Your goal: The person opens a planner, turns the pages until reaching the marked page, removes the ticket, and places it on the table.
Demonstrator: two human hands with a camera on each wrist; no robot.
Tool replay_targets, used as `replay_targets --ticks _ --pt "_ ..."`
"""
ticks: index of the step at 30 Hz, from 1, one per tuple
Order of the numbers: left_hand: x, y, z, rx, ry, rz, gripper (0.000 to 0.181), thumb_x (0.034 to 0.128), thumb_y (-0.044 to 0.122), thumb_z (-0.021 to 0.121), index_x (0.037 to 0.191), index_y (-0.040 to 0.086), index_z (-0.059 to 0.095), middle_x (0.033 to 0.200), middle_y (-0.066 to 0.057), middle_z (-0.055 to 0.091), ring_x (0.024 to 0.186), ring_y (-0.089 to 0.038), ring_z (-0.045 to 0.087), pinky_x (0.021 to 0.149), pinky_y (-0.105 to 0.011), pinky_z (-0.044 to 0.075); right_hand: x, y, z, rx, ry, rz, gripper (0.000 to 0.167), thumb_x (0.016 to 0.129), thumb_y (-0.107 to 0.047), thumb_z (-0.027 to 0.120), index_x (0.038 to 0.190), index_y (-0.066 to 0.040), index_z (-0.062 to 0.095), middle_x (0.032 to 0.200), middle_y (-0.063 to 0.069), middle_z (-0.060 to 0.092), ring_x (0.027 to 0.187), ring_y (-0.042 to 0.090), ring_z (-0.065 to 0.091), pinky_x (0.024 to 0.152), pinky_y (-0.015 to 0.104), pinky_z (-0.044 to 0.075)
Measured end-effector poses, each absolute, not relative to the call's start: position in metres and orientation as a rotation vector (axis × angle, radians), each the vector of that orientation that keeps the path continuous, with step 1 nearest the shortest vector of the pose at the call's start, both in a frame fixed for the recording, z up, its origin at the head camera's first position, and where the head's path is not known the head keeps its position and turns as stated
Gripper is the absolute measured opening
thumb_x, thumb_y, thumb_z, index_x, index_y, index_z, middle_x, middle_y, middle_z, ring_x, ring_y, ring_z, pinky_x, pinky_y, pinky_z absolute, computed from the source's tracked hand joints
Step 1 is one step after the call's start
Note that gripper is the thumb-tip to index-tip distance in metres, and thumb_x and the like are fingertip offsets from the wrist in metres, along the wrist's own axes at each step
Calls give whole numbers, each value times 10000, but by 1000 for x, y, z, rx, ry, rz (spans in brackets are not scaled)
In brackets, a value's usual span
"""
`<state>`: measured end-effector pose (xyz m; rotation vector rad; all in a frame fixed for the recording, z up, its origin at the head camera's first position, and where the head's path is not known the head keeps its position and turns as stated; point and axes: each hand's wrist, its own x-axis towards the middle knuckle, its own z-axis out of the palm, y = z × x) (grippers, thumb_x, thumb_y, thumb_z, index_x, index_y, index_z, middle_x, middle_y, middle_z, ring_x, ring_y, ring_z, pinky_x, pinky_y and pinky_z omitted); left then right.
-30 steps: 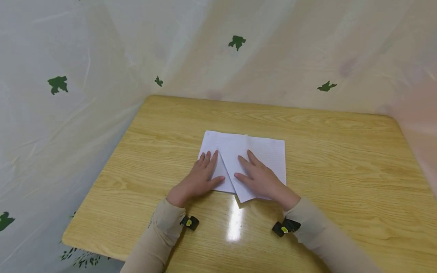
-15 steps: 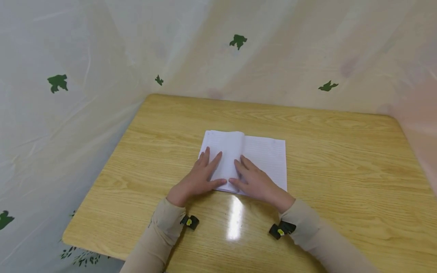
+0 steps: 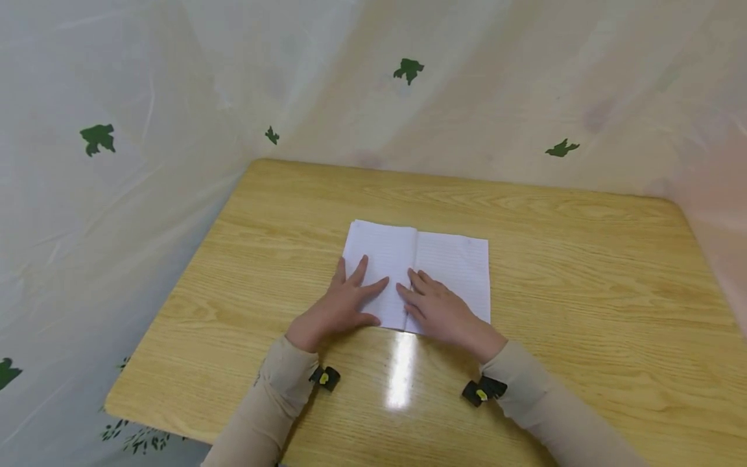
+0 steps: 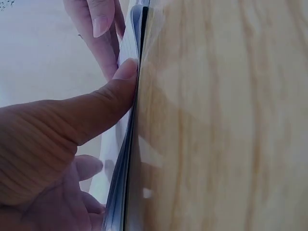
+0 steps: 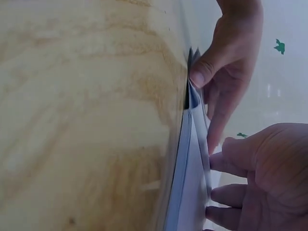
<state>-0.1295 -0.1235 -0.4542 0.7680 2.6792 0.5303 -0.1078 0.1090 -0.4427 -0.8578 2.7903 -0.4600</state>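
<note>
An open notebook (image 3: 446, 259) with lined white pages lies flat on the wooden table. My left hand (image 3: 341, 305) rests on its left page with the fingers spread. In the left wrist view the thumb (image 4: 106, 98) touches the notebook's near edge, where the page edges (image 4: 126, 163) show. Near the centre fold my right hand (image 3: 440, 308) touches the pages with its fingertips. The right wrist view shows those fingers (image 5: 228, 197) extended against the page, and the left hand (image 5: 231, 57) farther along the same edge.
The wooden table (image 3: 554, 259) extends around the notebook on all sides. Behind it and to the left hangs a pale curtain (image 3: 327, 78) with green bird shapes. A bright light reflection lies on the tabletop just in front of the notebook.
A page turned from right to left and now lies flat on the left side. My right hand followed it leftward to the fold; my left fingers shifted and spread wider on the page.
</note>
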Motion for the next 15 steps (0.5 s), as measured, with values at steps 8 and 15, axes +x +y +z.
replay_targets --ticks 8,15 --pt "-129 -125 -456 785 2691 471 757 840 465 715 1498 254 406 1582 -244 87 1370 -595 -101 1121 -654 50 -119 124 -438 -714 2808 -540 597 950 -195 636 1466 -3 407 1521 232 339 1401 413 298 1102 562 289" --pt "-131 -126 -457 814 2649 531 769 846 412 726 1508 206 394 1583 -260 39 1452 -430 -52 1161 -568 24 -138 145 -441 -551 2856 -499 688 934 -241 662 1477 45 349 1535 254 297 1421 414 248 1130 547 243"
